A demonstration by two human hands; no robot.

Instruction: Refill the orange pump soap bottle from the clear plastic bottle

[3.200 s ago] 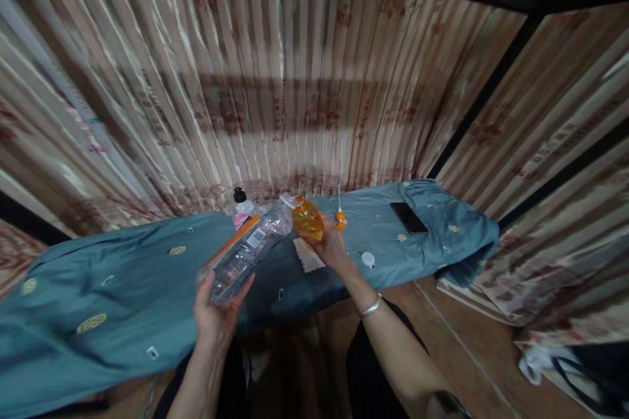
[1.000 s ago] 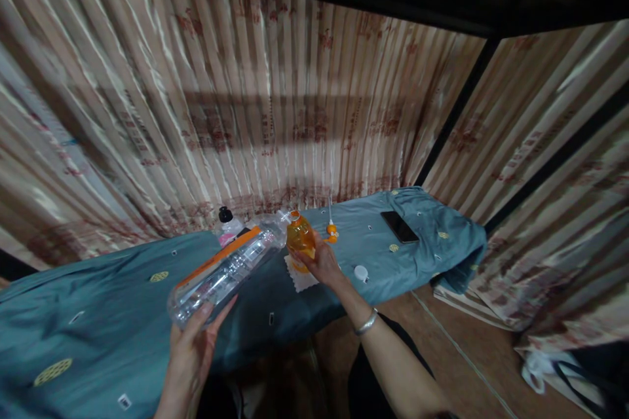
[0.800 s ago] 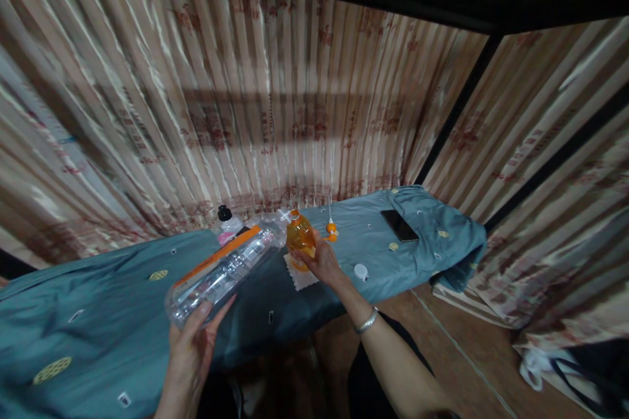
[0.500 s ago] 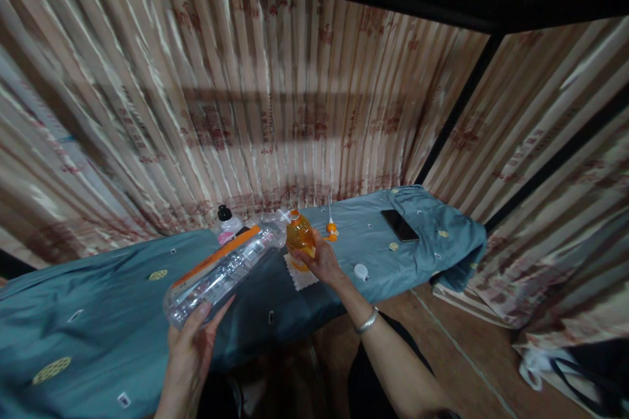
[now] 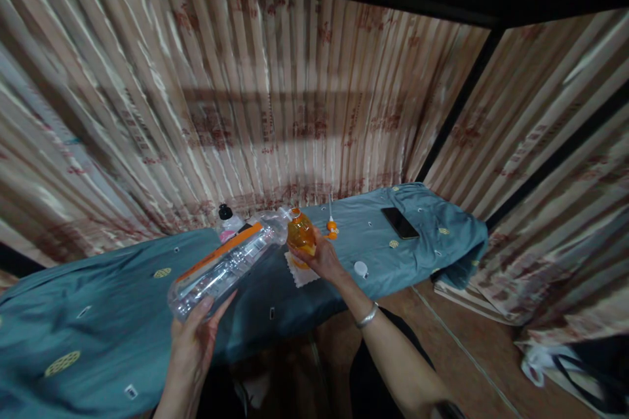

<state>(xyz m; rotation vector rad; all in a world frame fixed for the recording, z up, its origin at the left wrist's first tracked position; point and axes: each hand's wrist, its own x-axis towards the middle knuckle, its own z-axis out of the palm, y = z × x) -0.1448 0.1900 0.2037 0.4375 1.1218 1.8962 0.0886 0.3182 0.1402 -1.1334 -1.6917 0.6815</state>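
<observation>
My left hand (image 5: 199, 334) is closed around the lower end of a large clear plastic bottle (image 5: 230, 262) with an orange-edged label. The bottle is tilted, its neck pointing up and right to the mouth of a small orange bottle (image 5: 301, 233). My right hand (image 5: 324, 258) grips that orange bottle, which leans slightly left. Whether the two mouths touch, I cannot tell. Under the orange bottle lies a pale scalloped cloth (image 5: 303, 275). Behind it rests an orange pump top (image 5: 332, 228) with a thin tube. A white cap (image 5: 360, 269) lies to the right of my right hand.
A teal patterned sheet (image 5: 122, 301) covers the long bed or bench. A black phone (image 5: 400, 222) lies on its right part. Behind the clear bottle stands a black-capped bottle (image 5: 227, 219). Pleated curtains (image 5: 295, 78) hang behind, and a white bag (image 5: 538, 363) sits on the floor at right.
Both bottles stay held mouth to mouth. The clear bottle and my left hand have shifted very slightly right and up in view; the scene otherwise looks the same.
</observation>
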